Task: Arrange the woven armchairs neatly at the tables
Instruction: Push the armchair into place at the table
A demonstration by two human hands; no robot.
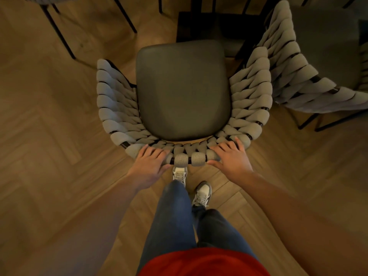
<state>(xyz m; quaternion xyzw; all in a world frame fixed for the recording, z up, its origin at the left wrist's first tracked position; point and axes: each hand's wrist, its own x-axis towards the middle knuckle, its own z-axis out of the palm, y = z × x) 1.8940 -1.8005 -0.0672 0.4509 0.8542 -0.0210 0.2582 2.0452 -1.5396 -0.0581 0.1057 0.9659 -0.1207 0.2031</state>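
Now both the left hand [149,166] and right hand [231,158] grip the grey woven armchair [183,92] backrest; dark square table [215,26] lies at twelve o'clock.

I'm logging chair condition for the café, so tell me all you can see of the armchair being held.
The woven armchair stands upright on the wood floor, seen from above. Thick grey padded cord wraps a dark metal frame, forming a curved back and arms around a smooth dark cushion. Left hand and right hand each grip the top of its back. Its front faces a dark table; a matching chair stands close at its right.
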